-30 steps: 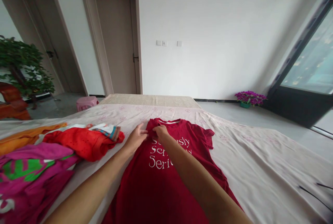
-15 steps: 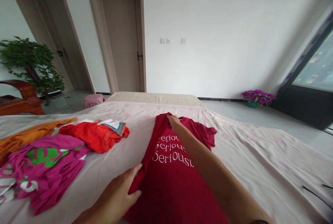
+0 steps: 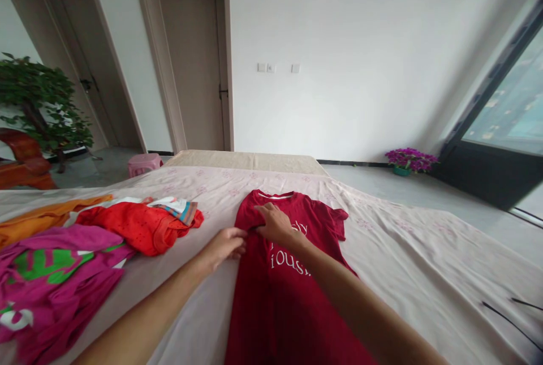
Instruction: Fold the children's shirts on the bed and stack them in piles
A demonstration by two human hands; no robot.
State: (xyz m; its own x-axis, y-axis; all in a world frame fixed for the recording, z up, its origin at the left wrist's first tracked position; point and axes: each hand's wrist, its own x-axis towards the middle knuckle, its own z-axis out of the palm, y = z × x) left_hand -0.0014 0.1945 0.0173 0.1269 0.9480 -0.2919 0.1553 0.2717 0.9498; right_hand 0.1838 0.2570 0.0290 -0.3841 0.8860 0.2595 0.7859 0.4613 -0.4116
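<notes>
A dark red T-shirt (image 3: pixel 292 303) with white lettering lies front up on the sheet, its neckline away from me. Its left side is folded inward over part of the lettering, and the right sleeve sticks out. Beside the fold, my left hand (image 3: pixel 227 246) has its fingers curled at the shirt's left edge, seemingly pinching the cloth. My right hand (image 3: pixel 275 222) rests on the shirt below the neckline, thumb and fingers apart. My right forearm crosses the shirt and hides some letters.
To the left lie a magenta garment (image 3: pixel 80 286) with green print, a bright red garment (image 3: pixel 144 226) and an orange garment (image 3: pixel 46 220). Pale flowered sheet (image 3: pixel 407 286) covers the surface. Thin black cords (image 3: pixel 511 322) lie at right. A pink stool (image 3: pixel 144 164) stands beyond.
The shirt's left side has been laid inward, covering more lettering. My right hand has come back from the collar, and my left hand has moved forward along the edge. The view has shifted slightly.
</notes>
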